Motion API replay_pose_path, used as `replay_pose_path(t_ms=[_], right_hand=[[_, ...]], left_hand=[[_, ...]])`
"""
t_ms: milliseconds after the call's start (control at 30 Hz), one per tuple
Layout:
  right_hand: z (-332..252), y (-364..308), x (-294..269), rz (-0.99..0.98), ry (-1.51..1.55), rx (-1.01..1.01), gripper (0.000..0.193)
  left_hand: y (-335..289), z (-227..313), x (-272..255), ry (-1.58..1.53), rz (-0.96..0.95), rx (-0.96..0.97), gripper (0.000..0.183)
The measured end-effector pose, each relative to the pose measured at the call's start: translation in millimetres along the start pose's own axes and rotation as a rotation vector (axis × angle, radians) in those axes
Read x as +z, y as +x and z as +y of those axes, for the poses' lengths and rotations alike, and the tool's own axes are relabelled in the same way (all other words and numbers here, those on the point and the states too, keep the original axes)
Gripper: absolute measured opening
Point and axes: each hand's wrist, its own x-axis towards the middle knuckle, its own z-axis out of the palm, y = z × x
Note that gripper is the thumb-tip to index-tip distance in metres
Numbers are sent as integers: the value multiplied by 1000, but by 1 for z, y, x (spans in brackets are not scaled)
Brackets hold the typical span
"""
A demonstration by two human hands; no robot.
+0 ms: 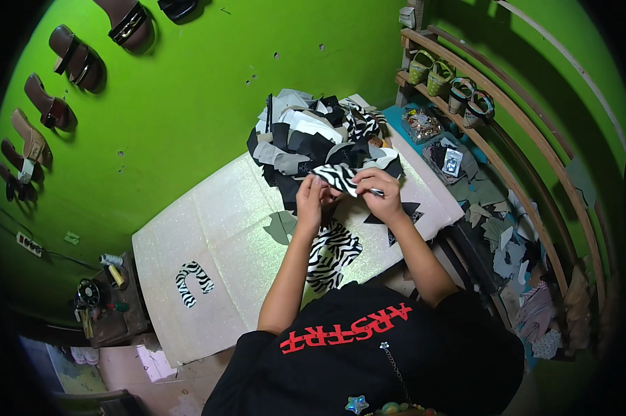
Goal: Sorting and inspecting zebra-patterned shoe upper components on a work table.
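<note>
My left hand (313,197) pinches one end of a black-and-white zebra-striped fabric piece (336,176). My right hand (382,196) grips its other end, and a small slim dark and silvery tool also shows at those fingers; its kind I cannot make out. Both hands are raised over the pale table (216,201), just in front of a heap of black, grey and white scraps (301,144). Below my wrists lies a larger zebra-striped piece (332,256), partly hidden by my left arm. Beside my left forearm rests a grey-green cutout (281,227). Black jagged scraps (398,215) lie under my right wrist.
A curved zebra-striped strip (188,283) lies at the table's left. Sandals (77,57) hang on the green wall. At right, wooden rails (507,111) hold small shoes, above bags and loose scraps (493,222). A sewing machine (89,292) stands at the lower left.
</note>
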Motion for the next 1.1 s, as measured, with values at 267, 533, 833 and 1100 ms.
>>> replay_pose_path(t_ms=[267,533,833,1100], right_hand=[[-12,-15,48,-112,103,211,6],[-18,-44,126,-547,431,593,14],[-54,-47,242,-619,221,599,33],[-70,-81,339,-757,176,524,20]], left_hand=[[-22,22,-65,-23,333,16,11],[-80,57,-150,-82,647,70,29],[-157,88,-213,25,669,-154,29],[-222,95,-291,384,802,-251,16]])
